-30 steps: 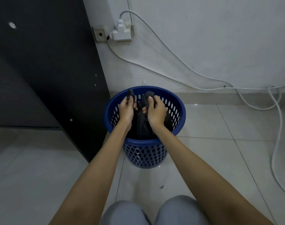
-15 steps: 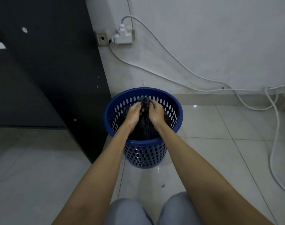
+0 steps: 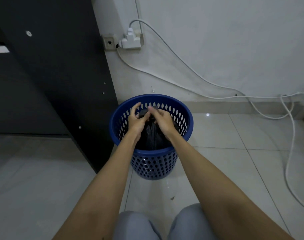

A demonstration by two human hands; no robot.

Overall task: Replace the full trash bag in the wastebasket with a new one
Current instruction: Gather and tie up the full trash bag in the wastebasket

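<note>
A blue perforated wastebasket stands on the tiled floor against the wall. Inside it sits a black trash bag, gathered at the top. My left hand and my right hand are both inside the rim, side by side, pinching the bunched top ends of the bag together. The left hand's forefinger and thumb stick up, spread apart, above the bunch. The lower part of the bag is hidden by the basket wall and my wrists.
A dark cabinet stands close on the basket's left. A wall socket with a white adapter sits above, and white cables trail along the wall and down the floor at right. My knees are at the bottom edge.
My hands went from holding two separate bag ends apart to meeting at the middle. They now work the bunched ends together, with the left fingers lifted.
</note>
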